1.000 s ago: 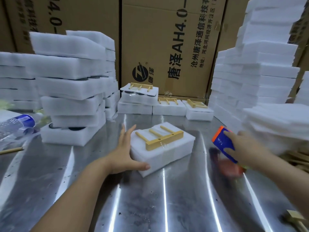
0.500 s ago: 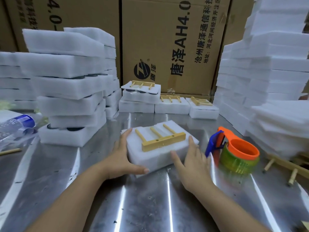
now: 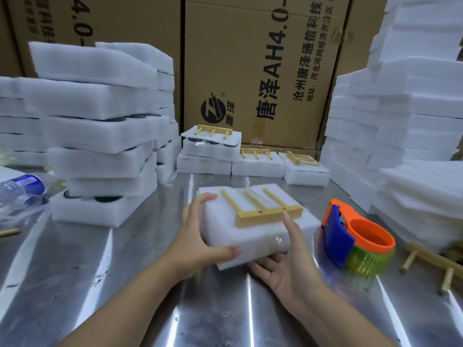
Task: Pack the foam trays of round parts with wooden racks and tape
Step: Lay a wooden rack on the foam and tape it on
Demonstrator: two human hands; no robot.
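A white foam tray pack (image 3: 250,234) sits tilted in the middle of the steel table, its near edge lifted. A yellow wooden rack (image 3: 265,209) with three pegs lies on top of it. My left hand (image 3: 200,236) grips the pack's left side, thumb across the front edge and fingers over the top corner. My right hand (image 3: 290,261) holds it from the right, palm up under the near edge and thumb on top beside the rack. An orange and blue tape dispenser (image 3: 358,236) with a greenish tape roll stands just right of the pack.
Stacks of foam trays (image 3: 100,136) holding dark round parts rise on the left, plain foam stacks (image 3: 406,126) on the right. Finished packs with racks (image 3: 258,161) line the cardboard boxes (image 3: 250,71) behind. Loose wooden racks (image 3: 436,261) lie at right, a water bottle (image 3: 20,189) at left.
My right hand set the tape dispenser down on the table and came to the pack. Both hands now hold the pack, and its near edge has risen off the table.
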